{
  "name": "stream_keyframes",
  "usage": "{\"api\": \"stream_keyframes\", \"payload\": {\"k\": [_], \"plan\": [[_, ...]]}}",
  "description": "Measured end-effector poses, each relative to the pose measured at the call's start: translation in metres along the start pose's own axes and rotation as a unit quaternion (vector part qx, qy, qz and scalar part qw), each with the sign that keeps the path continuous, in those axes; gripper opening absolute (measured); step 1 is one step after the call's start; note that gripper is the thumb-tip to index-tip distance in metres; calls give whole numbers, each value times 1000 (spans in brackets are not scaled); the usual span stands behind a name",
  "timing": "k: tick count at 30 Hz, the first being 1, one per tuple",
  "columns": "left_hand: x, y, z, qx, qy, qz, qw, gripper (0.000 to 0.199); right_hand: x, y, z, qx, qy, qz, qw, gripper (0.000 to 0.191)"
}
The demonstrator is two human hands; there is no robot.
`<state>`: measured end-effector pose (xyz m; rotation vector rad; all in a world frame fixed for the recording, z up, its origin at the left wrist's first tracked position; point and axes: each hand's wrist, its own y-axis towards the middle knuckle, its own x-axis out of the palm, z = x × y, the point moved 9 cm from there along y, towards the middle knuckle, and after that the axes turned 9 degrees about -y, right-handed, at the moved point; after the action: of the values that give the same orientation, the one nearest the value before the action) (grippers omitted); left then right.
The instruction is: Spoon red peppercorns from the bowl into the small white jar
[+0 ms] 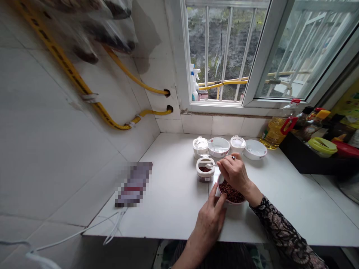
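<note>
A bowl of dark reddish-brown dried bits stands near the counter's front. At its left rim rests my left hand, thumb and fingers against the bowl's side. My right hand is above the bowl, fingers closed on the handle of a small white spoon. The spoon's tip is inside the opening of a small clear jar with a white rim, its lid raised, holding the same dark bits. Behind stand two lidded white jars and two white bowls.
A pixelated flat object lies at the left, with a white cable by the counter's edge. An oil bottle and a black box of bottles and containers stand at the right. A barred window is behind.
</note>
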<state>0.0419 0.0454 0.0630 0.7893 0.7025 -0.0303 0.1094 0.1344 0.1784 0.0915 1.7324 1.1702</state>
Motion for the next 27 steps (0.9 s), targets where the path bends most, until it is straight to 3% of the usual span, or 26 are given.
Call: {"api": "stream_keyframes", "payload": {"k": [2, 5, 7, 9, 12, 17, 27], "plan": [[-1, 0, 0, -2, 1, 3, 1000, 45, -8, -2, 7, 17, 3, 18, 1000, 32], [-1, 0, 0, -6, 1, 4, 1000, 44, -23, -8, 41, 108, 34, 42, 993, 37], [-1, 0, 0, -7, -2, 3, 1000, 44, -22, -14, 63, 153, 64, 13, 986, 39], [-2, 0, 0, -5, -5, 6, 1000, 43, -13, -20, 74, 155, 80, -45, 984, 42], [-3, 0, 1, -6, -9, 4, 1000, 43, 4, -28, 73, 132, 74, -112, 982, 42], [0, -2, -1, -7, -5, -4, 1000, 44, 27, -35, 51, 97, 78, -173, 977, 40], [4, -8, -7, -20, -14, 9, 1000, 43, 28, -41, 65, 162, 142, -168, 962, 42]]}}
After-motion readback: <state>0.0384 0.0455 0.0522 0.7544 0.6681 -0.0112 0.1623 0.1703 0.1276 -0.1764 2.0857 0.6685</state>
